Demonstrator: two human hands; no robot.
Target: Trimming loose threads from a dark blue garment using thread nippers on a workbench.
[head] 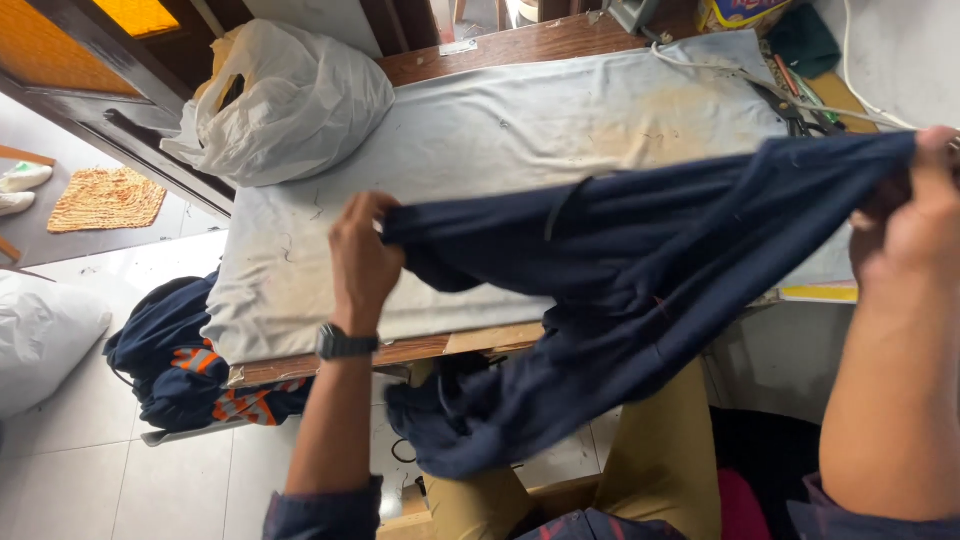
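1. The left hand (362,255) is clenched on one edge of a navy garment (620,290), fingers curled over the cloth, a dark watch (342,343) on the wrist below.
2. The right hand (915,225) pinches the opposite edge, closed tight on the fabric and raised a little higher than the left.
3. Between the two grips the navy garment hangs stretched and sagging, its lower folds dropping past the table's near edge toward the person's tan trousers (660,460).
4. Just behind the cloth lies a wooden table (520,45) covered by a stained pale sheet (520,130).
5. Beyond the left hand, on the sheet's far corner, sits a crumpled white plastic bag (300,100).
6. Below and outward of the left hand, a heap of navy clothing with orange stripes (190,365) rests on the tiled floor beside the table.
7. Beyond the right hand, a white cable (720,72) trails across the sheet.
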